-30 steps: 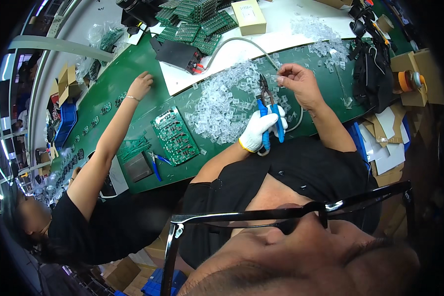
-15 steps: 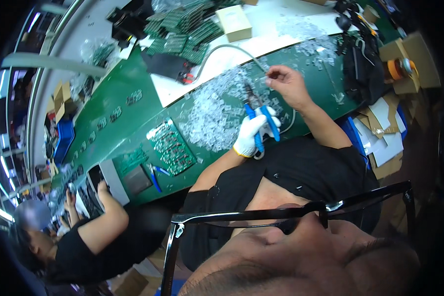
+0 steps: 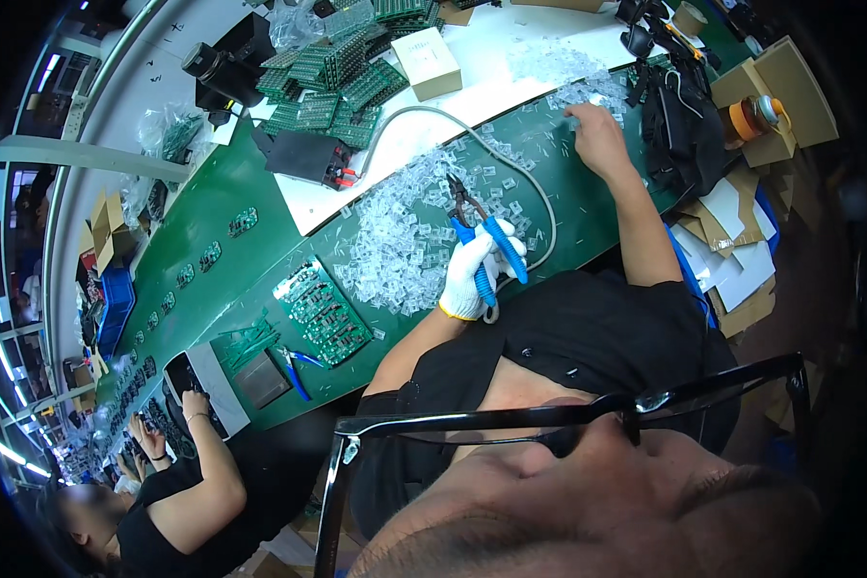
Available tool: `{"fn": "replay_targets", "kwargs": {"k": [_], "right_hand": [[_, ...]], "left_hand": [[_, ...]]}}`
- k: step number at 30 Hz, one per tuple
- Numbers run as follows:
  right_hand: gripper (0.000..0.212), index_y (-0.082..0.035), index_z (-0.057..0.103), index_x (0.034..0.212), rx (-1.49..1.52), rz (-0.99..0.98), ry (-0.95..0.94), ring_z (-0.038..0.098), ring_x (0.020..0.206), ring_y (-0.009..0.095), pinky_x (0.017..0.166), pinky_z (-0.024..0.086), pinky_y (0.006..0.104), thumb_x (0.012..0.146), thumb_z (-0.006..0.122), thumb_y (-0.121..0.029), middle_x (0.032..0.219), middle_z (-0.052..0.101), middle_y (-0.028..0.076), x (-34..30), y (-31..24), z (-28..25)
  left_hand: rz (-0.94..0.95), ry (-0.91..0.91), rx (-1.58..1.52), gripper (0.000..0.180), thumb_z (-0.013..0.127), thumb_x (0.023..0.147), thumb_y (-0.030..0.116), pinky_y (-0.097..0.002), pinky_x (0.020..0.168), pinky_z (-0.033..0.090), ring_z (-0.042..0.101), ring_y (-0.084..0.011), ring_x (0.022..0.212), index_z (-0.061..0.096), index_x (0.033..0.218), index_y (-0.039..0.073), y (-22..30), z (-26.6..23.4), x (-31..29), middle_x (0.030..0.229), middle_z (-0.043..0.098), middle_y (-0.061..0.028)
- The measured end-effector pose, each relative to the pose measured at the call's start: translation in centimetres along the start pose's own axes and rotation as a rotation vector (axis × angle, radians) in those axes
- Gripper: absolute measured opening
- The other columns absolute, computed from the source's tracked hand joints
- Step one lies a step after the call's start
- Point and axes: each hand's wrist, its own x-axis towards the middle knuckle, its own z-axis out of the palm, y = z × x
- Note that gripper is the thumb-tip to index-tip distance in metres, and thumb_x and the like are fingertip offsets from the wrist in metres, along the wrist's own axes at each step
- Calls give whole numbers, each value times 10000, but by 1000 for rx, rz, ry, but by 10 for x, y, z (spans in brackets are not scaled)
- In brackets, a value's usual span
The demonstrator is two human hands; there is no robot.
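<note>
White-gloved, my left hand (image 3: 472, 272) is wrapped round a pair of blue-handled cutting pliers (image 3: 491, 241), whose handles are spread and whose dark jaws point away from me. Under and around the jaws lies a wide heap of small clear plastic pieces (image 3: 385, 246). My bare right hand (image 3: 599, 143) is stretched out to the far right, beside a second pile of clear pieces (image 3: 597, 91). Its fingers are curled together; whatever they may hold is hidden. A grey cable (image 3: 547, 207) loops from a black box (image 3: 303, 157) with red plugs round to the pliers' handles.
Left of the heap lies a green circuit board panel (image 3: 323, 313), with small blue-handled cutters (image 3: 297, 371) close by. Stacked green boards (image 3: 342, 77) and a cream box (image 3: 427, 63) stand at the back. A co-worker (image 3: 188, 482) sits at left; a black bag (image 3: 684, 130) lies at right.
My right hand has moved from near the pliers' jaws away to the far right pile. My left hand still grips the pliers. The whole view has shifted slightly.
</note>
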Motion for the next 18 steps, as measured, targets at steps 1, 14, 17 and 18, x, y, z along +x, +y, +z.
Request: {"fn": "replay_targets", "kwargs": {"k": [1, 14, 17, 18], "right_hand": [[220, -39, 727, 1043, -23, 28, -95, 660, 1044, 428, 924, 525, 510, 858, 626, 26, 1080, 719, 195, -2, 9, 3], [246, 4, 707, 1249, 1231, 455, -462, 644, 903, 109, 823, 534, 257, 1036, 627, -91, 1010, 710, 46, -15, -45, 23], [253, 7, 700, 1258, 1315, 454, -572, 631, 880, 100, 801, 519, 239, 1027, 647, -83, 1000, 697, 31, -22, -73, 21], [253, 9, 697, 1257, 1341, 460, -618, 629, 882, 97, 795, 515, 236, 1025, 651, -80, 998, 694, 29, -22, -86, 19]], "left_hand": [[-9, -3, -4, 520, 648, 992, 407, -382, 796, 524, 645, -252, 915, 616, 1283, -22, 0, 1, 0, 1025, 692, -155], [-80, -78, 45, 579, 652, 990, 445, -365, 755, 556, 709, -264, 894, 589, 1315, -30, -5, -11, 3, 1073, 728, -192], [-111, -121, 68, 578, 644, 1006, 439, -366, 746, 570, 731, -278, 890, 584, 1337, -31, -6, -12, 4, 1077, 738, -189], [-107, -110, 67, 578, 644, 1006, 439, -366, 746, 570, 731, -278, 890, 584, 1337, -31, -4, -10, 3, 1077, 738, -189]]}}
